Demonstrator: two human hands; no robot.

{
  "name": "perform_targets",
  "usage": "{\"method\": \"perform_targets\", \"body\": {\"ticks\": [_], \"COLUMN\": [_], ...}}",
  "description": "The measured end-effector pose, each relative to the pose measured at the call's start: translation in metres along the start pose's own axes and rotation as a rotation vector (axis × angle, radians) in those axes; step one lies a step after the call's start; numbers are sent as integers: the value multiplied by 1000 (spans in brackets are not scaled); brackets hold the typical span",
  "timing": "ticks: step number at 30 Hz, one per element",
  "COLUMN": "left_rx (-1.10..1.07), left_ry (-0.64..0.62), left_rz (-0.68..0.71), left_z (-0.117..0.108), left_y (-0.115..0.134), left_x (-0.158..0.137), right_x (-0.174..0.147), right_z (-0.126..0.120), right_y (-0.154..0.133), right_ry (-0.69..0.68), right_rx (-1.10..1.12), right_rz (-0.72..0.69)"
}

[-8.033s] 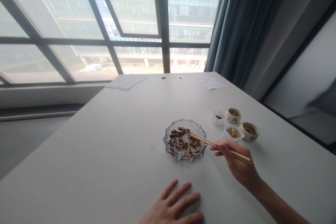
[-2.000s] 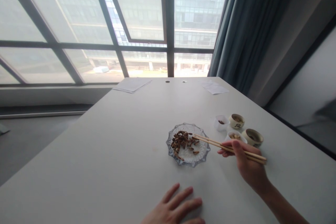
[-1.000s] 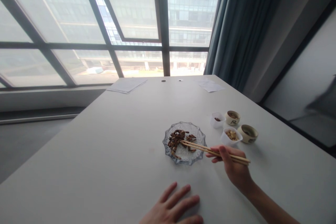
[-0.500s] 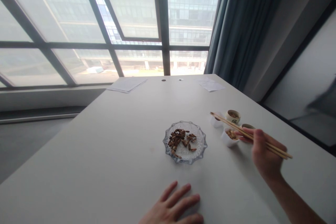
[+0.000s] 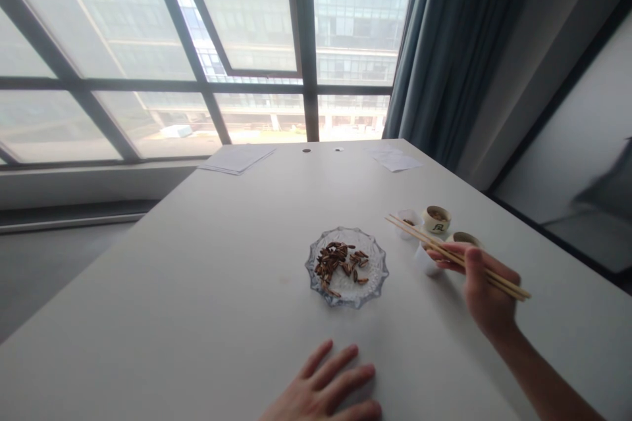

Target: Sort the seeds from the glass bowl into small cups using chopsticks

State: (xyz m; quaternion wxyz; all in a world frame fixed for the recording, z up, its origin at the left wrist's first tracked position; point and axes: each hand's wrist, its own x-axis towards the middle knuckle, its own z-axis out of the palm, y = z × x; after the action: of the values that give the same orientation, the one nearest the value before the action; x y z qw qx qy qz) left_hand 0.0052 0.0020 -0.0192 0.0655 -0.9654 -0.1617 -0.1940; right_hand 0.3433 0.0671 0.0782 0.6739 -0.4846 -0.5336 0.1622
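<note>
The left hand (image 5: 323,387) lies palm down on the table (image 5: 197,316), fingers spread, its near part cut off by the bottom edge. To its right and further forward, the right hand (image 5: 486,293) pinches a pair of chopsticks (image 5: 417,235) between thumb and fingers, the tips pointing forward and left, slightly apart. Ahead of the left hand sits a glass plate (image 5: 368,291) with brown seeds (image 5: 333,262), mostly heaped at its left side, a few loose at the right. The near tub (image 5: 430,263) and near cup (image 5: 463,237) are partly hidden by the right hand; the chopsticks cross in front of the far tub (image 5: 405,235), which holds dark bits. Beside it stands the far cup (image 5: 436,220), with brownish contents. Papers (image 5: 237,160) lie toward the table's far end, before a window (image 5: 355,33) and a curtain (image 5: 419,59).
</note>
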Motion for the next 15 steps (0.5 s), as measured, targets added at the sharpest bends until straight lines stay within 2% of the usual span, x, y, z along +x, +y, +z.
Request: {"method": "perform_targets", "body": {"ticks": [6, 15], "left_rx": [3, 10], "left_ry": [-18, -25], "left_rz": [-14, 3], "left_z": [11, 11], "left_y": [1, -1], "left_x": [-7, -9], "right_x": [-24, -34], "right_z": [17, 29], "right_y": [2, -2], "right_ry": [-343, -465], "right_rx": [63, 108], "right_rz": [-61, 18]}}
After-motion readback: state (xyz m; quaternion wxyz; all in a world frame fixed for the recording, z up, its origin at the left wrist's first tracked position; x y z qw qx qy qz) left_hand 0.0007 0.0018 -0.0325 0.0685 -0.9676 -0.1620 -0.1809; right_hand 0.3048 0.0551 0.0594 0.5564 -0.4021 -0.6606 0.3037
